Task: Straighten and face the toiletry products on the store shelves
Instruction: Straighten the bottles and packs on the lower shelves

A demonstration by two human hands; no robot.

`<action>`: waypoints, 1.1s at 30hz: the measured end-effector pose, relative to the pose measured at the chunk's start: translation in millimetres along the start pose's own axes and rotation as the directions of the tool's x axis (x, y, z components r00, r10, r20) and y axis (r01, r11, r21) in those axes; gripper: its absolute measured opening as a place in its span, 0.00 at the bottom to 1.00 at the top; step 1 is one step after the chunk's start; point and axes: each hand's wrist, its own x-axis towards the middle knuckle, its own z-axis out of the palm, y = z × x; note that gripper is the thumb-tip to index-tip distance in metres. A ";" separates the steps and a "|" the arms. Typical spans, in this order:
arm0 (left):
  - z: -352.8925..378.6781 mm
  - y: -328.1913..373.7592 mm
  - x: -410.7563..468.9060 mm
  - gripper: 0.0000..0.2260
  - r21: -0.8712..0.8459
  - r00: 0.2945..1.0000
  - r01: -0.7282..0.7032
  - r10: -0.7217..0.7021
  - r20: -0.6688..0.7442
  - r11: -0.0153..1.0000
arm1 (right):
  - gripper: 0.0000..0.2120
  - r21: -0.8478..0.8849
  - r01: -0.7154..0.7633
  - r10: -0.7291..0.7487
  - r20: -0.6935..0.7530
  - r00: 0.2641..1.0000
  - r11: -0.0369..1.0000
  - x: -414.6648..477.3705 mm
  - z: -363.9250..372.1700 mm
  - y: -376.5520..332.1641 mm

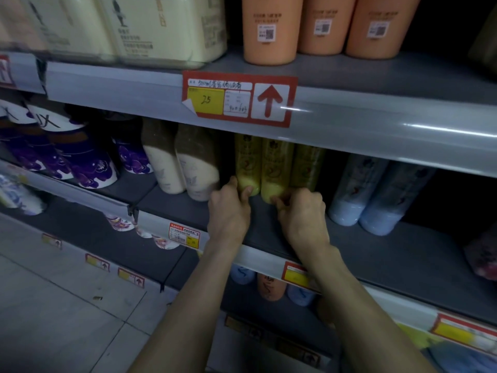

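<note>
Three yellow bottles stand side by side on the middle shelf [376, 254], their tops hidden under the shelf rail above. My left hand [228, 208] grips the base of the left yellow bottle [247, 168], thumb across its front. My right hand [301, 211] holds the base of the middle yellow bottle [277, 170], fingers curled round its lower right side. The third yellow bottle [308, 165] stands just behind my right hand in shadow.
Cream bottles [188, 168] stand left of the yellow ones, purple-flowered bottles [88, 162] further left, light blue bottles [376, 192] to the right. Orange bottles [271, 28] and cream packs fill the shelf above. A red price tag [239, 99] hangs on the upper rail. More bottles sit on lower shelves.
</note>
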 end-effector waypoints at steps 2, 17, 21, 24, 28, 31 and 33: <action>-0.2 0.5 -0.7 0.12 0.007 1.000 0.003 -0.003 0.006 1.000 | 0.14 -0.017 0.015 -0.015 0.009 1.000 1.000 -4.6 -5.6 2.5; -10.9 94.2 -143.2 0.13 -0.285 0.988 -0.103 0.065 -0.141 0.953 | 0.09 0.177 0.137 -0.101 -0.196 0.975 0.975 -107.0 -113.7 69.2; 15.2 132.1 -194.7 0.07 -0.302 0.990 -0.136 0.137 -0.018 0.944 | 0.16 0.154 0.102 -0.074 -0.181 0.981 0.983 -131.7 -157.6 97.1; 36.2 157.3 -215.1 0.04 -0.286 0.969 -0.206 0.236 0.074 0.936 | 0.15 0.167 0.070 -0.042 -0.166 0.985 0.984 -138.2 -189.2 116.7; 60.6 195.1 -226.2 0.14 -0.317 0.923 -0.186 0.277 0.269 0.930 | 0.10 0.204 0.059 -0.021 -0.186 0.982 0.977 -150.7 -227.2 143.3; 81.4 210.4 -227.6 0.19 -0.405 0.910 -0.063 0.219 0.352 0.912 | 0.14 0.210 0.042 0.005 -0.219 0.976 0.977 -170.3 -255.6 163.7; 89.1 218.5 -229.2 0.20 -0.439 0.910 0.042 0.147 0.387 0.897 | 0.15 0.195 0.013 0.045 -0.287 0.957 0.981 -181.0 -271.6 178.6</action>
